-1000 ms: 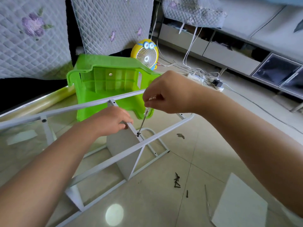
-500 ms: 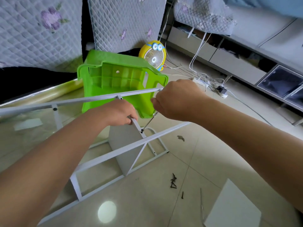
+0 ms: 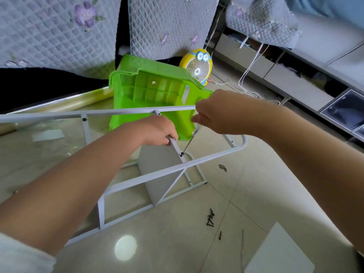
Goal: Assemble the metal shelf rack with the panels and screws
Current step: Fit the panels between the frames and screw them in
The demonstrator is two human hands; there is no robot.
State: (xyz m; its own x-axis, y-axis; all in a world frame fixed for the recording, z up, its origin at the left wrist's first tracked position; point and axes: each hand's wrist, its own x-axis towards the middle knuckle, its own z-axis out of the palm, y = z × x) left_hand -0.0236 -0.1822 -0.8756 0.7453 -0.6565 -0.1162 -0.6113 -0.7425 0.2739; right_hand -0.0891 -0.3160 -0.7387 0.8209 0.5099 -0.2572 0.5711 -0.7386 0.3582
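Observation:
The white metal shelf rack frame (image 3: 149,175) lies on its side on the tiled floor, with a white panel (image 3: 157,164) set between its rails. My left hand (image 3: 157,131) grips a white crossbar of the frame from above. My right hand (image 3: 212,113) holds a thin metal screwdriver (image 3: 189,143) at its top end. The tool slants down, and its tip sits on a dark screw (image 3: 181,154) in that crossbar. Several loose dark screws (image 3: 210,219) lie on the floor in front of the frame.
A green plastic stool (image 3: 153,91) lies tipped over behind the frame, with a yellow fan (image 3: 198,67) beyond it. A second white panel (image 3: 279,253) lies at the bottom right. Cables and a power strip run along the low cabinet at right. Quilted cushions stand at the back.
The view has shifted, so frame and stool sit further right. My right hand has stayed on the screwdriver over the same screw and turned slightly. My left hand keeps its grip on the crossbar.

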